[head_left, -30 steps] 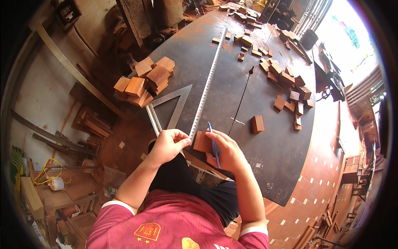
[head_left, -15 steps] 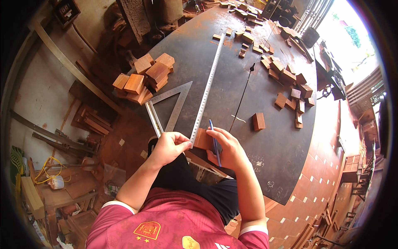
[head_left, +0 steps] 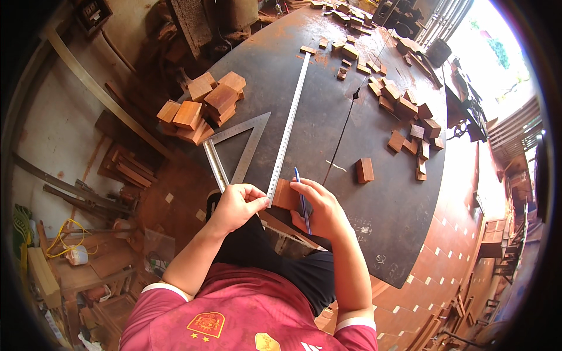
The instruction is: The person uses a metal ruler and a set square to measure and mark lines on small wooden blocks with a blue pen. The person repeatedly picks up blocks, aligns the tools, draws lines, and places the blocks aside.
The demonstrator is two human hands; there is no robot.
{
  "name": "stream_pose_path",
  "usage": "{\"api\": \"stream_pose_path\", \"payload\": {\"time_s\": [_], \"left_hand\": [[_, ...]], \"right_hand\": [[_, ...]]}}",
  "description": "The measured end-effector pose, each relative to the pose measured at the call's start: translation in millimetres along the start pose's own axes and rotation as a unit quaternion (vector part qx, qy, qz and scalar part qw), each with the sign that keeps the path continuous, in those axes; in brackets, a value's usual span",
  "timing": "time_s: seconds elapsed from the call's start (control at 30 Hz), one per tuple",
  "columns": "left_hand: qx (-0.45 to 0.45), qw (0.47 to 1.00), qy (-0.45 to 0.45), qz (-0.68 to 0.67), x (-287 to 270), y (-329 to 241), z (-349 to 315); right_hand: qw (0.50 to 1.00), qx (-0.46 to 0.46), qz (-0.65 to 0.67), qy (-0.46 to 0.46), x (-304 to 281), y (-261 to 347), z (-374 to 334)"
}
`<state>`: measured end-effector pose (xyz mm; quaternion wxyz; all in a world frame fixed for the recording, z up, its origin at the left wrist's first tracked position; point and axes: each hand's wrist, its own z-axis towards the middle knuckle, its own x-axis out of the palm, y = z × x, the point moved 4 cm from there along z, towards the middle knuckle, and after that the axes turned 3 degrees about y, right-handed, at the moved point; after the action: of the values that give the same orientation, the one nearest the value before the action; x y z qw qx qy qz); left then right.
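Note:
My left hand (head_left: 237, 209) pinches the near end of a long steel ruler (head_left: 290, 126) between thumb and fingers. The ruler runs away from me across the dark tabletop, its far tip at a small wood piece (head_left: 308, 50). Close to the table's near edge, a reddish wooden block (head_left: 285, 195) lies against the ruler's right side. My right hand (head_left: 322, 212) grips this block from the right and also holds a blue pen (head_left: 302, 199) upright along its fingers. Part of the block is hidden behind that hand. Left of the ruler lies a metal triangle square (head_left: 253, 146).
Wooden blocks (head_left: 219, 100) are piled at the table's left edge. Many more blocks (head_left: 405, 108) lie scattered along the right and far side. A single block (head_left: 364, 170) stands right of my right hand. A dark slot (head_left: 345, 124) runs across the dark table (head_left: 386, 216).
The ruler's far end has swung slightly left and now meets the small wood piece there. Both hands keep their hold, nearly in the same place.

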<state>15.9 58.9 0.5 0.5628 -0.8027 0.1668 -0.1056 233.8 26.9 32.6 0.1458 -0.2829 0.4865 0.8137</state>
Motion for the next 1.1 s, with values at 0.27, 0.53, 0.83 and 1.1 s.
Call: {"api": "stream_pose_path", "payload": {"time_s": [0.27,0.53,0.83,1.1], "left_hand": [[-0.010,1.000,-0.007,0.020,0.5,-5.6,-1.9],[0.014,1.000,0.002,0.008,1.5,-1.4,-0.5],[0.020,1.000,0.003,0.021,0.4,1.5,0.7],[0.032,0.999,-0.004,0.033,-0.7,3.7,1.2]], "right_hand": [[0.999,-0.019,-0.018,-0.018,-4.5,7.0,3.4],[0.996,-0.023,0.038,-0.082,-7.6,3.6,0.2],[0.976,0.050,0.212,-0.033,11.2,-5.4,-2.4],[0.989,0.028,0.145,-0.027,13.3,0.7,10.8]]}}
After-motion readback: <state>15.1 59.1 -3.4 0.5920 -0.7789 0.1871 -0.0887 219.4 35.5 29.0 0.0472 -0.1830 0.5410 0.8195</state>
